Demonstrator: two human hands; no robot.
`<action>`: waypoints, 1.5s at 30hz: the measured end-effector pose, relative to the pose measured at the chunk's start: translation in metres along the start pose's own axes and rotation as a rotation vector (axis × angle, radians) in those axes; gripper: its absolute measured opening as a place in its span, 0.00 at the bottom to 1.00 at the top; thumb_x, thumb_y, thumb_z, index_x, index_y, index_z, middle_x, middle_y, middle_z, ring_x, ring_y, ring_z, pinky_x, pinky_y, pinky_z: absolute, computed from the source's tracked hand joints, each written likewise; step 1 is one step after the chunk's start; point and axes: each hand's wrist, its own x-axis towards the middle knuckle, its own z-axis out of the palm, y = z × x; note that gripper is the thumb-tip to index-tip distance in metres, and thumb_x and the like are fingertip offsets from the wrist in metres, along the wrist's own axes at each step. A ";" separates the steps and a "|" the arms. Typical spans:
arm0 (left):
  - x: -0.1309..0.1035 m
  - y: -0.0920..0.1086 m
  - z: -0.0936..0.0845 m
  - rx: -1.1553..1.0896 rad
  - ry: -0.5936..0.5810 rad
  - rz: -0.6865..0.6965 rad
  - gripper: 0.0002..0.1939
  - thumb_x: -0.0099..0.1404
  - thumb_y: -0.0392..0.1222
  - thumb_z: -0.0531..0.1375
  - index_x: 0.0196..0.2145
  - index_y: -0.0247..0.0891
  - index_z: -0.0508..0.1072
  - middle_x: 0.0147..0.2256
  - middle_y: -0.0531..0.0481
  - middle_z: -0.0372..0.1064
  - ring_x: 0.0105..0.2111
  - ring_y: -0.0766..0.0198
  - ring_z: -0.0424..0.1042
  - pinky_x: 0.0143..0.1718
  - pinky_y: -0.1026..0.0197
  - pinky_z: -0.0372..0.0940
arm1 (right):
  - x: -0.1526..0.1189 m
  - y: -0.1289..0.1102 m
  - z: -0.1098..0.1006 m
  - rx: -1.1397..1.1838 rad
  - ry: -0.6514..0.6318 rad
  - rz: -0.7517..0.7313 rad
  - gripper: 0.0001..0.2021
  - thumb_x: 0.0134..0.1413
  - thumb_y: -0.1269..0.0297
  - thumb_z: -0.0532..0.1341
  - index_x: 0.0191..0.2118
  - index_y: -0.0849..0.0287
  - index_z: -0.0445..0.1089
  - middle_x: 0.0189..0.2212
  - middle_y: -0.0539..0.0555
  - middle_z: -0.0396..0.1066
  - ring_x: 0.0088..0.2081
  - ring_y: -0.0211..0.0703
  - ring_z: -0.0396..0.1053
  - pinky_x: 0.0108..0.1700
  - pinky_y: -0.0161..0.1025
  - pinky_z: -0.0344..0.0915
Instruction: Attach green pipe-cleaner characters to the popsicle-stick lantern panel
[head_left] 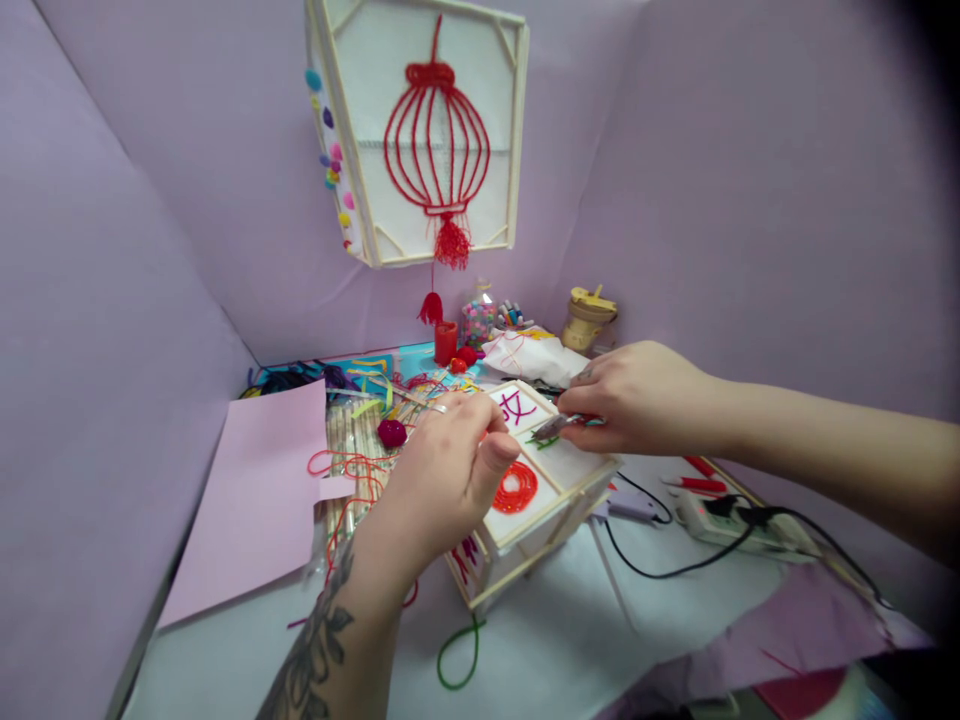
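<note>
Box (564, 468) under hands (450, 472), sticks (349, 428) left, cable (660, 576) right

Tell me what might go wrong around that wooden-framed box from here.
The metal tool in the right hand points at the green shape on top of the box; a slip could scuff or shift it.
Loose red thread lies close to the left hand and forearm, so it might get snagged.
The black cord loops over the table just right of the box, and could catch if the box slides that way.
</note>
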 end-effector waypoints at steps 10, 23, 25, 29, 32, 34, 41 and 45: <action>-0.001 0.000 0.000 0.003 0.007 0.001 0.33 0.71 0.67 0.34 0.35 0.39 0.65 0.36 0.47 0.68 0.39 0.57 0.65 0.41 0.53 0.58 | 0.003 0.000 -0.001 -0.001 -0.038 -0.012 0.13 0.58 0.57 0.59 0.27 0.55 0.74 0.23 0.52 0.75 0.27 0.42 0.70 0.27 0.42 0.41; -0.002 0.001 -0.002 0.012 0.005 -0.005 0.32 0.71 0.66 0.34 0.35 0.39 0.65 0.35 0.48 0.67 0.38 0.57 0.64 0.41 0.53 0.58 | 0.010 0.000 -0.006 0.010 -0.088 -0.038 0.12 0.55 0.59 0.61 0.24 0.55 0.73 0.23 0.51 0.76 0.25 0.39 0.68 0.27 0.39 0.42; -0.001 0.001 -0.002 0.010 0.003 -0.009 0.32 0.71 0.66 0.35 0.35 0.39 0.65 0.35 0.47 0.67 0.39 0.57 0.65 0.41 0.53 0.58 | 0.010 0.001 -0.005 0.004 -0.071 -0.054 0.12 0.55 0.59 0.61 0.24 0.56 0.73 0.22 0.50 0.75 0.24 0.39 0.68 0.27 0.40 0.41; -0.001 0.001 -0.003 0.005 0.006 -0.015 0.33 0.71 0.67 0.34 0.35 0.39 0.65 0.35 0.47 0.68 0.38 0.56 0.65 0.41 0.53 0.58 | 0.009 0.002 -0.002 -0.022 -0.034 -0.052 0.12 0.55 0.59 0.61 0.24 0.56 0.72 0.22 0.50 0.75 0.24 0.38 0.67 0.26 0.40 0.40; -0.002 0.001 -0.004 0.012 0.010 -0.017 0.33 0.71 0.67 0.34 0.35 0.39 0.65 0.35 0.47 0.67 0.38 0.57 0.65 0.40 0.53 0.58 | 0.007 0.002 -0.001 -0.039 -0.030 -0.049 0.11 0.55 0.59 0.61 0.24 0.56 0.72 0.22 0.51 0.75 0.24 0.39 0.67 0.26 0.40 0.40; -0.003 0.001 -0.003 0.014 0.011 -0.016 0.33 0.71 0.67 0.34 0.35 0.39 0.65 0.35 0.48 0.67 0.38 0.57 0.65 0.40 0.53 0.58 | 0.006 0.001 -0.001 -0.051 -0.035 -0.043 0.11 0.55 0.60 0.61 0.24 0.56 0.72 0.22 0.51 0.75 0.24 0.39 0.67 0.27 0.40 0.40; 0.000 -0.001 -0.002 0.008 0.021 0.001 0.32 0.71 0.67 0.35 0.33 0.39 0.64 0.36 0.48 0.69 0.39 0.57 0.66 0.42 0.54 0.59 | 0.000 0.004 -0.008 -0.010 0.007 0.001 0.13 0.57 0.59 0.59 0.24 0.56 0.73 0.21 0.52 0.74 0.24 0.40 0.67 0.27 0.40 0.42; -0.001 -0.002 -0.002 0.082 0.051 -0.007 0.19 0.76 0.55 0.45 0.36 0.39 0.66 0.37 0.49 0.68 0.39 0.58 0.66 0.42 0.55 0.59 | -0.018 0.014 -0.013 0.113 0.167 0.123 0.11 0.55 0.56 0.60 0.31 0.55 0.76 0.23 0.52 0.74 0.24 0.42 0.68 0.26 0.39 0.48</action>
